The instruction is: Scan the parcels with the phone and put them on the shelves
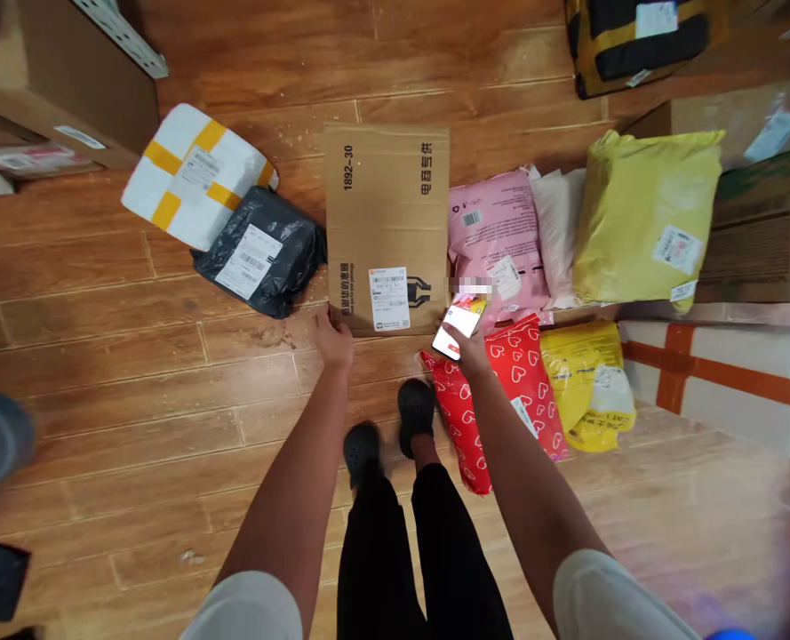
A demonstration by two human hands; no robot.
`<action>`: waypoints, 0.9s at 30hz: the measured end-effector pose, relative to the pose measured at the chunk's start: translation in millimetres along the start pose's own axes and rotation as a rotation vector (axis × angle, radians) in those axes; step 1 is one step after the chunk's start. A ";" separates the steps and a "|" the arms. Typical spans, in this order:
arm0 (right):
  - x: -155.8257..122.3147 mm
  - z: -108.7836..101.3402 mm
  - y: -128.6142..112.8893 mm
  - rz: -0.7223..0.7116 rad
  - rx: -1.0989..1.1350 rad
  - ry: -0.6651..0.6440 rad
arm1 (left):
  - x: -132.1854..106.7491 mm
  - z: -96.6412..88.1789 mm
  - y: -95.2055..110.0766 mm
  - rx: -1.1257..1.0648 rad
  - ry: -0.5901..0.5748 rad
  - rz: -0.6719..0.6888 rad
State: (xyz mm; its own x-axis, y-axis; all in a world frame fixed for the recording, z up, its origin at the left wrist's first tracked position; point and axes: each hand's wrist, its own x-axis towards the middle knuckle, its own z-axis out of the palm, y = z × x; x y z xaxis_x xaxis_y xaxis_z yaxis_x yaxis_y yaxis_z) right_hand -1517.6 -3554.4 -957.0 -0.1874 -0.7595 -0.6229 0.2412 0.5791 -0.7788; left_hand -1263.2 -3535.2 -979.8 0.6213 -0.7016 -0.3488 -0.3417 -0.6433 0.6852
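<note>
A flat brown cardboard box (387, 209) with black print lies in front of me, a white shipping label (389, 299) near its lower edge. My left hand (334, 340) is closed at the box's near left corner, fingers against its edge. In my right hand (471, 348) is a smartphone (459, 329) with a lit screen, held beside the box's near right corner. A black plastic parcel (265, 253) sits against the box's left side. To the right lies a pink mailer bag (499, 236), and a red heart-patterned bag (514, 382) is under my right forearm.
A white parcel with yellow tape (195, 178) lies at left, near large cartons (67, 71). On the right are a yellow-green bag (644, 213), a yellow bag (585, 373) and a white box with orange tape (734, 373). My feet (416, 409) stand on the wooden floor.
</note>
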 end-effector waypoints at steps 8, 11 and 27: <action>-57.0 12.0 45.2 -0.049 -0.097 -0.045 | -23.8 -17.2 -30.5 0.129 0.055 -0.008; -100.1 7.0 74.8 -0.027 -0.107 -0.071 | -49.1 -40.9 -56.9 0.174 0.065 -0.025; -360.0 -146.4 197.1 0.319 -0.155 -0.203 | -327.9 -122.3 -244.9 0.208 0.029 -0.337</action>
State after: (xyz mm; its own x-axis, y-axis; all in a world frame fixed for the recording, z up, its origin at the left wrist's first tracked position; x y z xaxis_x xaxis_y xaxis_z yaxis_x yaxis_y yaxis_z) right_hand -1542.0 -3123.5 -897.2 0.0687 -0.5688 -0.8196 0.1076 0.8210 -0.5607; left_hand -1297.0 -3110.1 -955.0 0.7415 -0.4332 -0.5123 -0.2484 -0.8866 0.3902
